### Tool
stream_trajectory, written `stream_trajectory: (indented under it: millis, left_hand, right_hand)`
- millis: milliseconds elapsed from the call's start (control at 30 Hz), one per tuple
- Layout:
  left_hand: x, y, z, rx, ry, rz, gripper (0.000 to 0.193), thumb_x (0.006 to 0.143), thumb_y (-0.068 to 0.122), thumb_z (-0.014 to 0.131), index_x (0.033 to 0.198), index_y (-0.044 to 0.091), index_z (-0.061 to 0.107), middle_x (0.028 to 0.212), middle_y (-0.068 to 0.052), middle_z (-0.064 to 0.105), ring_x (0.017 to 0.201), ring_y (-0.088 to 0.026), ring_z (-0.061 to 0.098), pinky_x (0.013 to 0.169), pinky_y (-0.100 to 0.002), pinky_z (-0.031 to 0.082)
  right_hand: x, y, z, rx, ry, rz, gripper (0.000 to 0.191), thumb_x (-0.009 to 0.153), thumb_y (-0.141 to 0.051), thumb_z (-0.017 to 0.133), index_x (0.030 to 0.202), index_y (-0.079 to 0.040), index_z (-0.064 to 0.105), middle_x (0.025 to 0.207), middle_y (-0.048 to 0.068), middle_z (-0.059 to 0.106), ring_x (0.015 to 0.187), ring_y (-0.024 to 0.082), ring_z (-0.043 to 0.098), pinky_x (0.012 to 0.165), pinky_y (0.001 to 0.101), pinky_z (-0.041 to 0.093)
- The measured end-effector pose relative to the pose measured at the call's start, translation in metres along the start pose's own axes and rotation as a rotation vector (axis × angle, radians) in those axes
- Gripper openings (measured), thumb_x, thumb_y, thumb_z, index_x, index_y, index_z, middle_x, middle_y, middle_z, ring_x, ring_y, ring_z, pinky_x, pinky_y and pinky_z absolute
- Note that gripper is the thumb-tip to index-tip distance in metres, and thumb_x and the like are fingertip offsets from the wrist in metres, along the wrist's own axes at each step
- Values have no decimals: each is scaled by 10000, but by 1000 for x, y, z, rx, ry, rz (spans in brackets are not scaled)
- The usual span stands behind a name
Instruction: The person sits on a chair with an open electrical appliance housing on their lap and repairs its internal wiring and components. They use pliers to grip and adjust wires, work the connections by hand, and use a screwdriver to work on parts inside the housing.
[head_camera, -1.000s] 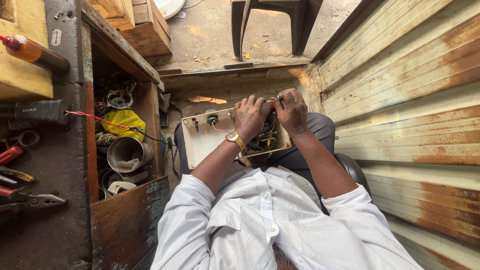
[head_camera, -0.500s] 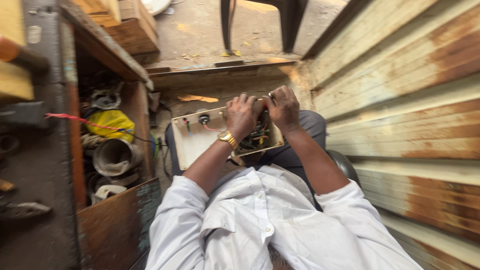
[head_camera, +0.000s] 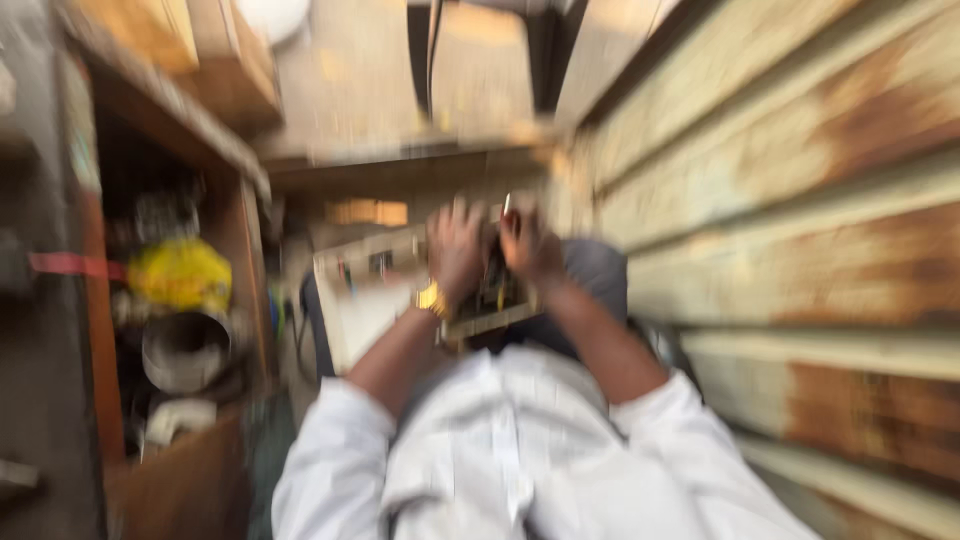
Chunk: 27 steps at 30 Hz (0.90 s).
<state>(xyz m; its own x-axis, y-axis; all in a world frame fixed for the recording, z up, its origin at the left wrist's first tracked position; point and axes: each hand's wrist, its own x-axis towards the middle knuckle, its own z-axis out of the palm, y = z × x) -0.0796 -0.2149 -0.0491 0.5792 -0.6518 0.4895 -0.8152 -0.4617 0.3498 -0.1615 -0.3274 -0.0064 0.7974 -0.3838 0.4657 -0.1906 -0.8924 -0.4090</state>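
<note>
Resting on my lap, the cream-coloured device sits face-up so both hands can get into its open right end. My left hand curls down over that opening; motion blur hides whether it grips anything. My right hand is closed round a thin upright tool, though blur hides its tip. Corrugated rusty wall crowds my right elbow; the wooden shelf with its yellow bundle and metal pot hems the left. Free room lies ahead only.
</note>
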Motion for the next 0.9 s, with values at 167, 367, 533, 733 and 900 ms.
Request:
stream_trajectory:
  millis: [167, 367, 533, 733, 900]
  left_hand:
    - [5, 2, -7, -33, -156, -52, 585, 686, 237, 776, 1237, 122, 614, 1309, -181, 595, 1159, -351, 550, 966, -505, 371]
    - [1, 0, -3, -120, -182, -72, 473, 789, 173, 742, 1245, 131, 625, 1174, -114, 609, 1128, -332, 551, 1000, -494, 374]
    - [4, 4, -3, -129, -192, -77, 466, 790, 148, 729, 1244, 128, 624, 1173, -96, 615, 1132, -323, 560, 979, -479, 379]
    - [0, 5, 0, -119, -225, -104, 450, 801, 155, 735, 1238, 138, 630, 1133, -79, 614, 1111, -299, 567, 979, -472, 386]
    - [2, 5, 0, -127, -222, -106, 423, 828, 151, 721, 1240, 140, 628, 1131, -77, 615, 1106, -291, 571, 967, -473, 389]
  right_hand:
    - [4, -7, -8, 39, 66, -57, 550, 857, -117, 796, 1283, -74, 451, 1098, 226, 651, 856, 439, 677, 682, 497, 565]
    - [-1, 1, -4, 140, 36, -31, 507, 898, -101, 780, 1269, -67, 437, 1101, 188, 637, 886, 400, 693, 716, 472, 576]
    - [-5, 9, -1, 161, 22, -20, 495, 913, -81, 782, 1274, -75, 443, 1109, 174, 640, 924, 385, 700, 764, 459, 572]
    - [-13, 17, 5, 151, 24, -32, 630, 913, -65, 771, 1432, -98, 415, 1160, 168, 635, 985, 360, 701, 816, 438, 591]
    - [-15, 21, 9, 86, -23, -57, 665, 933, -68, 761, 1494, -116, 407, 1189, 155, 626, 982, 328, 699, 831, 428, 597]
